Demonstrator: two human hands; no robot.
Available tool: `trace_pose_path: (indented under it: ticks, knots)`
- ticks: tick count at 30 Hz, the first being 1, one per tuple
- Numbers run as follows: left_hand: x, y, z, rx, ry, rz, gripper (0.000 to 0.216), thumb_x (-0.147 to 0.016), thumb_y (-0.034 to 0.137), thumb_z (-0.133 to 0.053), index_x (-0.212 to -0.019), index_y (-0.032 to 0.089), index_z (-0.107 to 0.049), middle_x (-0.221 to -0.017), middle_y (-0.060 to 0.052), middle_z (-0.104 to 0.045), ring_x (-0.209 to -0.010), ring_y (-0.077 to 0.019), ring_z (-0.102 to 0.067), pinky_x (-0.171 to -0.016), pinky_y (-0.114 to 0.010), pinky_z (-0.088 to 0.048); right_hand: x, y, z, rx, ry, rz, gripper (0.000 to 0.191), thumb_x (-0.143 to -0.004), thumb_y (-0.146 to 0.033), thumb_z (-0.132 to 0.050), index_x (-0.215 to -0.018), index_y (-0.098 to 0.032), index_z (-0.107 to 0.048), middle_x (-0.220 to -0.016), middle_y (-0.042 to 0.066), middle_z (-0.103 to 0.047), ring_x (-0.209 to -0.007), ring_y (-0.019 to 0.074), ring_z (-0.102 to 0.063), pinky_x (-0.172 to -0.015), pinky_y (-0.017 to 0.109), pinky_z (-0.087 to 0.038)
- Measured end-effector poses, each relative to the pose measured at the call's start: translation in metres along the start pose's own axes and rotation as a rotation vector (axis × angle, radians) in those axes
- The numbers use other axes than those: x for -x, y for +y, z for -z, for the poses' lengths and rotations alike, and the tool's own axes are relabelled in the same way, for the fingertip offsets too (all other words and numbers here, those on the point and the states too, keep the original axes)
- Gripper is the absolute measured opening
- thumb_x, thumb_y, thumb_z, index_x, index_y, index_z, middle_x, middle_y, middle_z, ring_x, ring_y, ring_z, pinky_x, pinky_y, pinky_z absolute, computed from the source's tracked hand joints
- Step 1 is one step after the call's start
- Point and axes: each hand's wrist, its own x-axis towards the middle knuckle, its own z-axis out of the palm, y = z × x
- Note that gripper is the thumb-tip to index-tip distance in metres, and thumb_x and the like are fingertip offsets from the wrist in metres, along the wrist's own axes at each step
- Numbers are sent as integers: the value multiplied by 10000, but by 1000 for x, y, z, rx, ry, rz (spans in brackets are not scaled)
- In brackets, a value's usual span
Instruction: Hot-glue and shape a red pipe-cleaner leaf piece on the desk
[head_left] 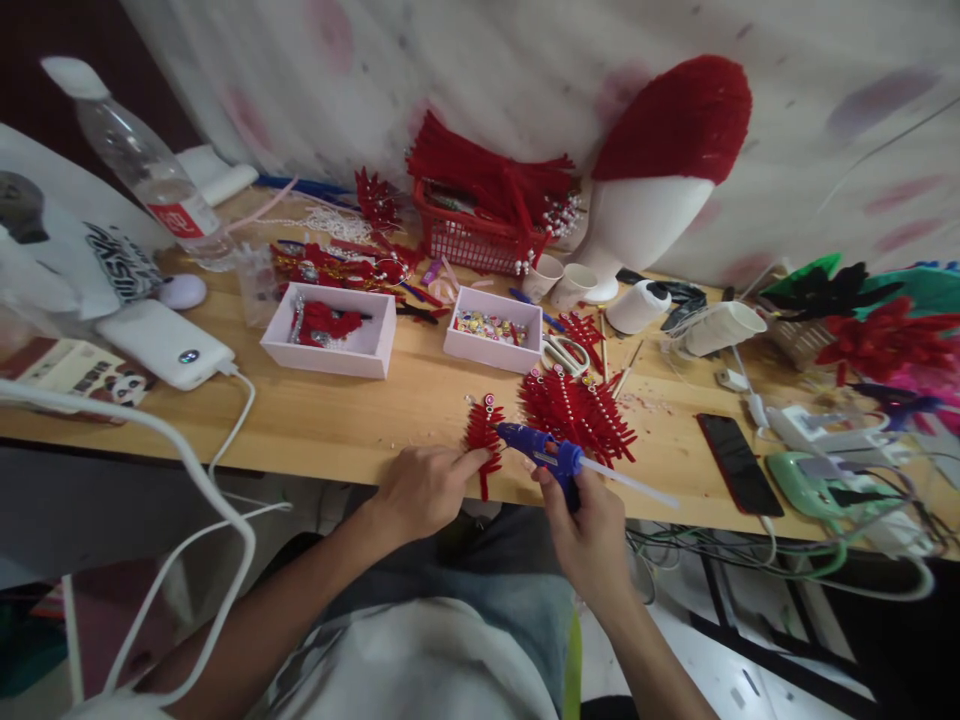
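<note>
My right hand point(587, 530) grips a blue hot glue gun point(541, 453) by its handle, with a clear glue stick sticking out behind it to the right. The gun's nozzle points left at a red spiky ornament point(484, 433) lying at the table's front edge. My left hand point(424, 487) rests beside that ornament, fingers curled, with the index finger pressing on its lower part. Just behind the gun lies a pile of finished red beaded ornaments point(579, 410).
On the wooden table point(337, 420) stand two white boxes point(330, 330) point(493, 328), a red basket of red sticks point(472, 235), scissors point(568, 352), paper cups point(724, 327), a water bottle point(146, 165), a power bank point(165, 343) and a black phone point(739, 463). Cables hang at right.
</note>
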Motion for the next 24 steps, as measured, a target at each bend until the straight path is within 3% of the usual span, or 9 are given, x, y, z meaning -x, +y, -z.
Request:
trace_pose_path:
  ticks: [24]
  knots:
    - [0,0,-2,-148,77,-83,462,-873,123,-477,-1306,234,-592,-888,-38,-767,-754,-228,-726,-593,-312,-545,4,6,-6,76,51,42,273,-952,-403,-515,-876,-173,-640,-668,25,-635,-561,157,-530,-547,261,-389]
